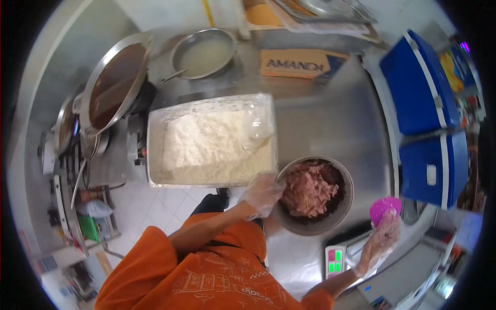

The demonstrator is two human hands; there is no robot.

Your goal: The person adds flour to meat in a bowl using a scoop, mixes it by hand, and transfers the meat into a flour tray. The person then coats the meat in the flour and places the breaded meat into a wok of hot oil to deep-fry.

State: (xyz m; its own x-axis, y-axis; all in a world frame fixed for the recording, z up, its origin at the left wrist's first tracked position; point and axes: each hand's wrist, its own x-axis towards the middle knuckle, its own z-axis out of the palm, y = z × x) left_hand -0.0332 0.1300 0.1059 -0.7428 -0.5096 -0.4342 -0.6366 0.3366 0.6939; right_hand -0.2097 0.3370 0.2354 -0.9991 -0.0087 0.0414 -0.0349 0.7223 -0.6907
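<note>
My left hand (261, 194), in a clear plastic glove, is at the left rim of a round metal bowl (347, 209), with its fingers closed on the edge. Pieces of raw meat (310, 190) are heaped inside that bowl. My right hand (381, 242), also gloved and smeared with residue, grips a small magenta plastic bowl (382, 207) at its lower edge. Below and left of this hand is a digital scale (335, 261) with a lit green display, partly hidden by the arm. A plastic-lined tray (155, 155) of white flour (212, 144) sits left of the meat bowl.
A large pan of dark liquid (116, 85) stands at the upper left. Beside it, a metal bowl of cloudy liquid (204, 54) holds a utensil. A cardboard box (289, 63) lies at the back. Two blue coolers (419, 85) line the right side of the steel table (356, 119).
</note>
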